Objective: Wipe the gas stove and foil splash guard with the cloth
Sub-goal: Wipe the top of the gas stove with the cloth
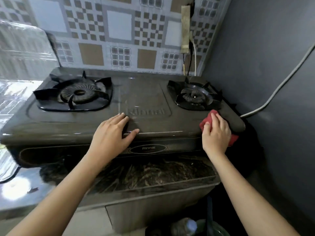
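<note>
Now the right hand (215, 133) presses a red cloth (205, 122) onto the front right corner of the gas stove (144, 99), beside the small burner (194, 97). Its grip curls round the cloth, maybe to rub hard. The left hand (110, 133) lies flat, fingers spread, on the front edge (likely to stop the stove sliding). The foil splash guard (22, 53) waits at the left.

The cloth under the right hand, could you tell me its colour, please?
The cloth is red, clearest in the head view.
</note>
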